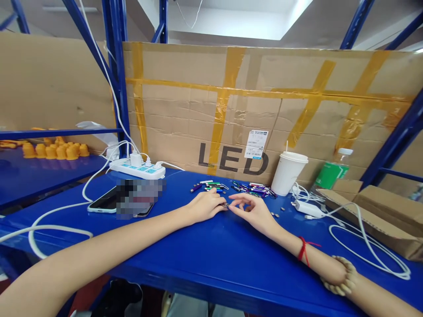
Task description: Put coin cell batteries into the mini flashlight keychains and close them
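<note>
My left hand (205,206) rests near the middle of the blue tabletop, its fingers closed on a small dark, shiny metal tube (225,205). Right beside it, my right hand (253,212) has thumb and forefinger curled together at the tube's end; whatever is between those fingertips is too small to make out. Behind the hands lie two loose groups of small coloured metal tubes, the left group (211,186) and the larger right group (256,188). Several small silver discs (275,215) are scattered to the right of my right hand.
A white power strip (137,169) with plugs and two phones (102,203) are at left. On the right stand a white paper cup (289,174), a green-labelled bottle (332,169), a white cable (363,237) and an open cardboard box (380,211). Tall cardboard (185,119) backs the table.
</note>
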Demonstrator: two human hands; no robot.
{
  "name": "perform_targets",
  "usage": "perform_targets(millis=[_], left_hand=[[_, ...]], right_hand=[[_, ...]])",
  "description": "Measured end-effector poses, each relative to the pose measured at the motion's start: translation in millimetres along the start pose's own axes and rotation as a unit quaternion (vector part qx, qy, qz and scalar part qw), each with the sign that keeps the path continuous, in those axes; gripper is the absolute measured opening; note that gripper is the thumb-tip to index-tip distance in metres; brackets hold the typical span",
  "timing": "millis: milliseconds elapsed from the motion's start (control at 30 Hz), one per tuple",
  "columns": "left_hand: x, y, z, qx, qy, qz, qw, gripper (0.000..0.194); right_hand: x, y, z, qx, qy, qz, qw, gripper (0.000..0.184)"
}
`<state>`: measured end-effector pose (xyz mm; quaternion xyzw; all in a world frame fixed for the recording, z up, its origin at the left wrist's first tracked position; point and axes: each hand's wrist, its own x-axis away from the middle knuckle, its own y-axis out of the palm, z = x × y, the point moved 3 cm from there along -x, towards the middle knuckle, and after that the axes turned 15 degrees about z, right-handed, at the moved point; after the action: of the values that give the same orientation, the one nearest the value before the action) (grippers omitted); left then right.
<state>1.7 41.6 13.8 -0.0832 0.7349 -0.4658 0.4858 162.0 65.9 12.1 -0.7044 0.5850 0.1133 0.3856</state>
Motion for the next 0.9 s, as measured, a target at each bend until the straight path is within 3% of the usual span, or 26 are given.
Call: perform_targets(millis=[233, 333, 467, 567, 700, 900], left_hand=[[0, 1.1, 0, 0.007, 0.012, -0.012, 1.000, 0.020], [1, 1.1, -1, 0.009, 0.000, -0.011, 1.000, 0.019], [1, -0.5, -1, 0.013, -0.014, -0.009, 1.000, 0.019], [0, -1.9, 0, 0.014, -0.017, -0.011, 1.000, 0.019], [0, -3.4, 2, 0.012, -0.011, -0.014, 1.000, 0.022], [-1, -3.6, 1, -0.029, -0.025, 0.001, 0.999, 0.030]], right_hand=[[1, -1, -2, 0.062, -0.042, 0.012, 0.997, 0.020], [3, -4, -5, 0.121, -0.115, 0.028, 0.986, 0.017], [10, -1, -15, 0.249, -0.289, -0.018, 0.924, 0.018], [13, 2, -21, 0.306, -0.368, -0.017, 0.878, 0.023], [12, 0, -21, 0.315, -0.349, 0.032, 0.882, 0.020], [10, 0, -14, 0.318, -0.300, -0.003, 0.899, 0.023]])
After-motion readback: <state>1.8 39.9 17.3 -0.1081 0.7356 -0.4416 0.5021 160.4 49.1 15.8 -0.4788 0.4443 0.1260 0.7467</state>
